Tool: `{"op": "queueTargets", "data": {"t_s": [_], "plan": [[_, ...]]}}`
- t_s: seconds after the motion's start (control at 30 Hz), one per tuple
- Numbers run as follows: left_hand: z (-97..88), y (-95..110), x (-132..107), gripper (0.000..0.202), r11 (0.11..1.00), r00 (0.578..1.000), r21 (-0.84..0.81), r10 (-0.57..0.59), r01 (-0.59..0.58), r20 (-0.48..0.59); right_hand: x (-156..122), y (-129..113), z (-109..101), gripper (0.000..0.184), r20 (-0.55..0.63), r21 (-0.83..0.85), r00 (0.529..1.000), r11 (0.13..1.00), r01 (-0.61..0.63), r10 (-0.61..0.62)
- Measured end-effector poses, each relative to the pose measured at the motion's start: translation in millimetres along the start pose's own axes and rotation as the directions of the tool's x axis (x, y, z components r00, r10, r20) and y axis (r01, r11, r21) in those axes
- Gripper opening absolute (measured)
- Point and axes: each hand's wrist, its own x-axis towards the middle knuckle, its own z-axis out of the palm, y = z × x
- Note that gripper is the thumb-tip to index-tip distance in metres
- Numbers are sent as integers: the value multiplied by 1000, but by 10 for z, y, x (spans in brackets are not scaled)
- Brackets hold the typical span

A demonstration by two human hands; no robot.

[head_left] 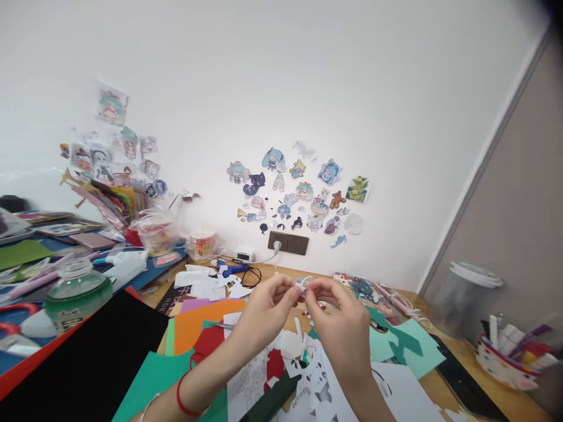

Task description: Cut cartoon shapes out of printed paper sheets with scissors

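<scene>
Both hands meet above the middle of the cluttered desk, fingertips almost touching. My left hand (269, 306) pinches a small white paper piece (304, 283) between thumb and index finger. On its other side my right hand (342, 319) grips the same piece, which looks curved and is mostly covered by the fingers. Beneath the hands lie a printed white sheet (250, 378) with outlined shapes, red paper scraps (275, 364) and white cut-outs. A dark green, long object (275, 400) rests across the sheet, its kind unclear.
Orange paper (202, 322), green paper (152, 384) and a large black sheet (94, 351) lie to the left. A green-filled bottle (78, 293) and red-handled scissors (17, 310) are farther left. At right stand a pen basket (501, 366) and a lidded bin (466, 299). Stickers cover the wall.
</scene>
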Motion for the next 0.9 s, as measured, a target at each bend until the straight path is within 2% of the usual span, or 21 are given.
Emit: {"op": "queueTargets", "data": {"t_s": [0.1,0.2,0.27,0.63,0.9], "plan": [[-27,-27,23,19,1000,1000,-23,-9,9,-5,25,-1,-17,7,100,136,988,982,-132,119],[-53,-39,35,20,999,1000,-43,-15,14,-9,60,-1,-53,15,206,256,948,921,-293,244],[-57,-42,31,20,999,1000,-54,-11,10,-11,75,1,-72,18,234,296,930,890,-347,285],[57,-26,-18,16,985,1000,-170,14,-15,-4,60,7,-61,20,49,334,943,884,-326,330],[21,-54,13,18,990,1000,-140,-4,6,13,68,9,-69,16,91,401,936,848,-347,340]]}}
